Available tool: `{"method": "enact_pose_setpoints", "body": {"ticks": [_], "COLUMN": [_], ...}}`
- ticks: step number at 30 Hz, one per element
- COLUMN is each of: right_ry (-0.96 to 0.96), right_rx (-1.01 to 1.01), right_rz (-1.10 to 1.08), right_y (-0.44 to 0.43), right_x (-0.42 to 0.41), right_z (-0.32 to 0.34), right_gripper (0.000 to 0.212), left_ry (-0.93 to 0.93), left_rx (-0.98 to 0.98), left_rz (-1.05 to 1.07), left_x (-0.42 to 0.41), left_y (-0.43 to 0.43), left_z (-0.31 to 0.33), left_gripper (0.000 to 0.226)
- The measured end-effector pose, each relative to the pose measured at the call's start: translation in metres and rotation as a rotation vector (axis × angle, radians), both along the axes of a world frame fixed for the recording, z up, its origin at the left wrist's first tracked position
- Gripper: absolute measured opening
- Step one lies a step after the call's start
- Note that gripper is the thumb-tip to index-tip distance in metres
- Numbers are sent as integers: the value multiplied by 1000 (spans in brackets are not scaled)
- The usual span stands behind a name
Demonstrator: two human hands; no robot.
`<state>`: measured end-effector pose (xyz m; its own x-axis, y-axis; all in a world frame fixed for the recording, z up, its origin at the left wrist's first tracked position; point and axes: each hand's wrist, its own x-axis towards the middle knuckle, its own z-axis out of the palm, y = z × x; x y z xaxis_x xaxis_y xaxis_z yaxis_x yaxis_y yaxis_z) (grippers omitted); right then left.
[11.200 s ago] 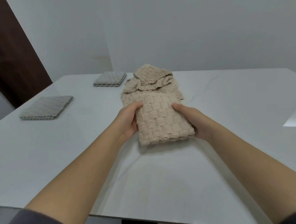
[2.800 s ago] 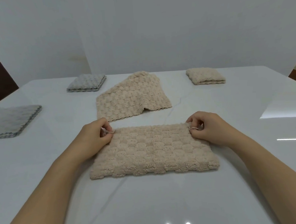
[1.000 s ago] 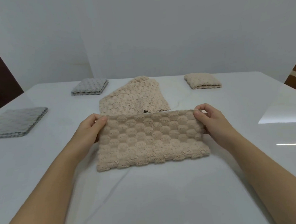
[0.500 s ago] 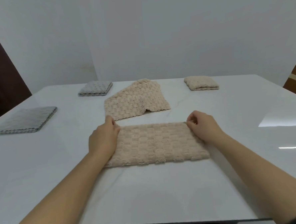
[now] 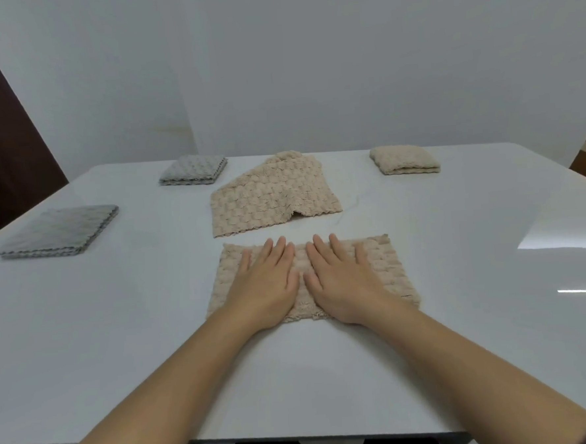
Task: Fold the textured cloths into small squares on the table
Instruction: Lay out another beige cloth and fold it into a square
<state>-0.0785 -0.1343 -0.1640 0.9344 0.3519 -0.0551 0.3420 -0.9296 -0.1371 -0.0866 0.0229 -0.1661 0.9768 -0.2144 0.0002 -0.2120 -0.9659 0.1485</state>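
A beige textured cloth (image 5: 387, 267), folded into a wide rectangle, lies flat in front of me on the white table (image 5: 119, 318). My left hand (image 5: 266, 285) and my right hand (image 5: 343, 282) press down on its middle side by side, palms flat and fingers straight. Beyond it a second beige cloth (image 5: 273, 195) lies loosely spread, with one corner lifted. A beige cloth folded into a small square (image 5: 405, 159) sits at the far right.
Two grey folded squares lie on the left: one near the left edge (image 5: 60, 231), one at the far back (image 5: 194, 169). A dark brown door panel (image 5: 1, 136) stands beyond the table's left corner. The table's front edge runs just below my forearms.
Both hands have let go of the cloth's far corners and slid inward to its middle, where they now press flat. Earlier the cloth was folded in half toward me.
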Motion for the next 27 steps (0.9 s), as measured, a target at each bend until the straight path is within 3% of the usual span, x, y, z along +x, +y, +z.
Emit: {"method": "enact_pose_setpoints", "body": {"ticks": [20,23,27], "right_ry": [33,22,-97], "right_rx": [-32,-71,-8], "right_rz": [-195,-212,-125], "right_y": [-54,-52,-17], "right_x": [0,-2,0], "right_z": [2,13,26], "right_gripper": [66,64,61], "left_ry": [87,31,-135], "left_rx": [40,70,-31], "left_rz": [198,207,135], "left_x": [-16,-17,-11], "left_y": [65,60,27], "left_z": [1,10,24], "left_gripper": [63,62,61]}}
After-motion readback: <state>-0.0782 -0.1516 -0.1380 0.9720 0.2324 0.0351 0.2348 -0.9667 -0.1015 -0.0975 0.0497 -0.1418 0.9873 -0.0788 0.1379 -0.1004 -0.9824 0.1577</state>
